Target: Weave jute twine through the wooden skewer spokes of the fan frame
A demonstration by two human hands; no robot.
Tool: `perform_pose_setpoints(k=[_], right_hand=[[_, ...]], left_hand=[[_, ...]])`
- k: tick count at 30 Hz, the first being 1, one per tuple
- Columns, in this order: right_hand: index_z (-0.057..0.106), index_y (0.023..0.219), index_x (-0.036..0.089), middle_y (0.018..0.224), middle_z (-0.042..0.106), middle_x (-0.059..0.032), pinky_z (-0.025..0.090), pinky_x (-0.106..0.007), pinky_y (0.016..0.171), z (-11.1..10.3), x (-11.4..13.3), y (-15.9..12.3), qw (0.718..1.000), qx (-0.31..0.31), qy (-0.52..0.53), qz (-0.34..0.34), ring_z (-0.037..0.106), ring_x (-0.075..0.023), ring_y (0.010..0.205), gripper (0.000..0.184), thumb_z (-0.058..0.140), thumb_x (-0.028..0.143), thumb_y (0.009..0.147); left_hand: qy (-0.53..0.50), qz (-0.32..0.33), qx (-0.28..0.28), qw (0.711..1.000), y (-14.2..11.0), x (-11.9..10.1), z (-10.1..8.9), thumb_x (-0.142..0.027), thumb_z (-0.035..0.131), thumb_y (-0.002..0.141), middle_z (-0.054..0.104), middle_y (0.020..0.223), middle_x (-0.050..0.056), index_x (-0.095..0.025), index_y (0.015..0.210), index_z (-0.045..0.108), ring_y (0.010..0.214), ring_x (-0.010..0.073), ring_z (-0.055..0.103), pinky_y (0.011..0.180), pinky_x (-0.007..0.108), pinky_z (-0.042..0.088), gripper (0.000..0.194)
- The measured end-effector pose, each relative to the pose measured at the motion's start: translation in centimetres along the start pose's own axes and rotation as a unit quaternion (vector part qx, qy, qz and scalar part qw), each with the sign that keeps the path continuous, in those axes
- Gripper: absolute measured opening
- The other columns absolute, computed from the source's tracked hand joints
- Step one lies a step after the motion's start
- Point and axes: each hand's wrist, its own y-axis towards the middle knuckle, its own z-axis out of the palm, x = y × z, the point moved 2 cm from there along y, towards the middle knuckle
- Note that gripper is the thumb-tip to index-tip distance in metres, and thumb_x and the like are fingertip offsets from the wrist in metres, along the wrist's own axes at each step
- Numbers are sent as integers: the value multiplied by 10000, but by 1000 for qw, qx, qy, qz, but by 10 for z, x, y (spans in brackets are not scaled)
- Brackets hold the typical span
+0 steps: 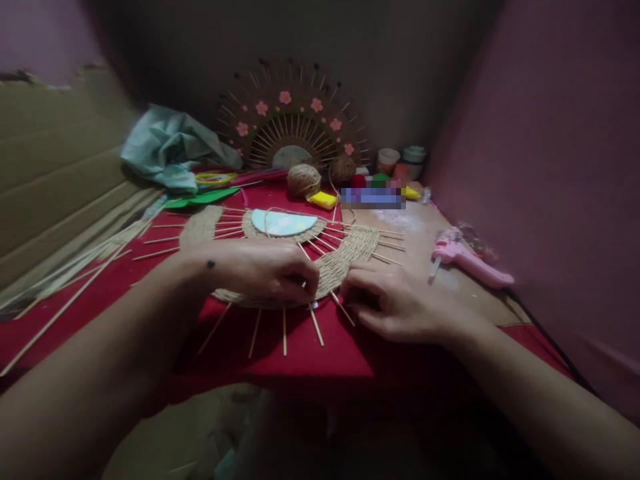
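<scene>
A half-round fan of woven twine point(345, 261) on thin wooden sticks lies on the red cloth, sticks pointing outward past its rim. At its centre is a light blue half-disc point(285, 223) with a strand of twine across it. My left hand point(265, 270) rests over the front of the weave, fingers curled in a pinch near the lower edge; what is between the fingertips is hidden. Close by on the right, my right hand point(387, 300) is curled at the weave's edge beside a protruding stick point(343, 309). Its fingertips are closed, and their contents cannot be made out.
A finished-looking fan with pink flowers point(285, 98) stands at the back. Before it lie a twine ball point(303, 180) and a yellow block point(323, 199). A pink glue gun point(467, 259) lies right; loose sticks point(75, 280) and teal cloth point(170, 147) are left.
</scene>
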Motion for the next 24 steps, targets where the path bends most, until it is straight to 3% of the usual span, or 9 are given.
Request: perform_pose_setpoints(k=[6, 13, 19, 24], right_hand=[[587, 885, 182, 808, 586, 8, 374, -229, 659, 3, 0, 1, 1000, 16, 15, -18, 493, -102, 724, 238, 487, 41, 721], [537, 903, 157, 765, 529, 8, 402, -216, 596, 1, 0, 3, 987, -137, 77, 21, 468, -96, 673, 264, 478, 14, 689], [586, 906, 152, 832, 594, -26, 440, -249, 676, 10, 22, 7, 994, -90, 53, -46, 529, -117, 759, 265, 490, 6, 707], [597, 928, 157, 868, 617, -57, 464, -289, 736, 25, 29, 9, 995, -63, 15, -78, 550, -149, 828, 268, 460, 20, 744]], left_hand=[[-17, 28, -10, 999, -4, -1, 4, -153, 521, 834, 645, 704, -23, -178, 846, 685, 604, 70, 525, 560, 150, 342, 167], [0, 42, -15, 999, -3, -2, 5, -146, 555, 819, 693, 765, 14, -178, 849, 724, 671, 95, 565, 608, 169, 362, 174], [6, 53, -2, 999, -3, 0, 6, -147, 564, 811, 693, 774, 9, -204, 920, 728, 674, 103, 555, 622, 184, 365, 206], [-22, 72, 1, 997, -7, 4, 4, -172, 550, 814, 669, 711, -9, -179, 848, 725, 620, 90, 515, 572, 177, 344, 178]])
